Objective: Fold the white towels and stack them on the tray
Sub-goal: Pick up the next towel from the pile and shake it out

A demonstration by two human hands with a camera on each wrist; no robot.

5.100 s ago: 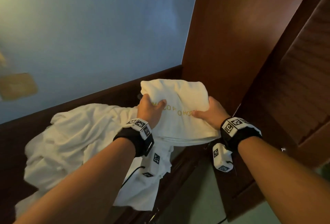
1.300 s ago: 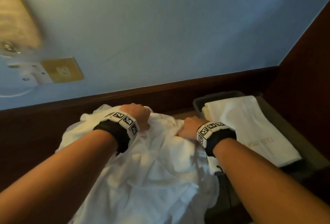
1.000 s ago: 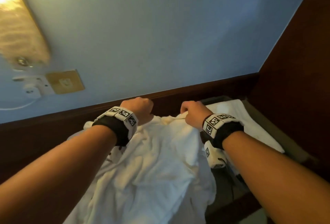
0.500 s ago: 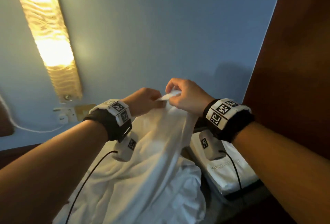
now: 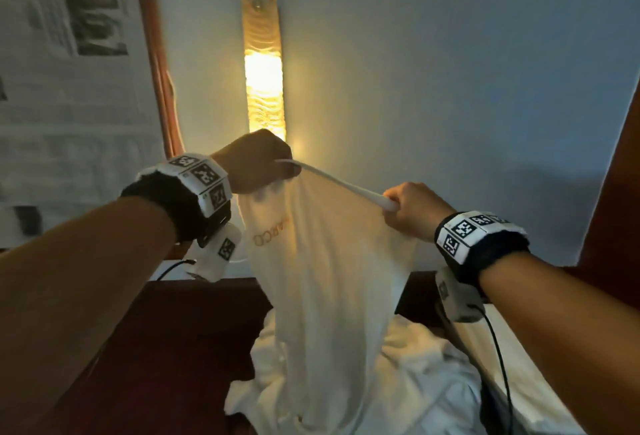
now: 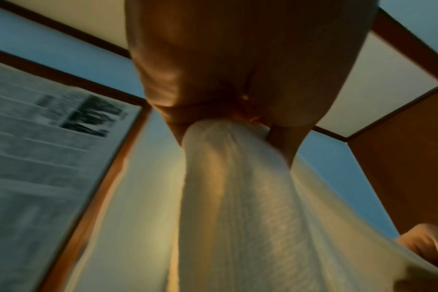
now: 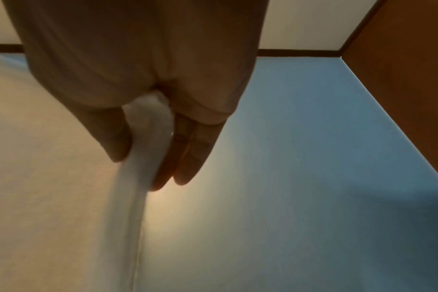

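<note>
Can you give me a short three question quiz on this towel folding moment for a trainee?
1. True or false: both hands hold the raised towel by its top edge.
2. Which hand is higher in the head view: A) left hand, B) right hand?
3. Fill in: behind the towel, a lit ____ glows on the wall.

Key: 1 true. 2 A. 3 wall lamp.

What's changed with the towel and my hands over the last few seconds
The folded towel both hands held five seconds ago was let go on the tray. Both hands then took a loose towel from the pile and lifted it. The left hand and right hand have moved apart, stretching its top edge. The pile stayed put.
</note>
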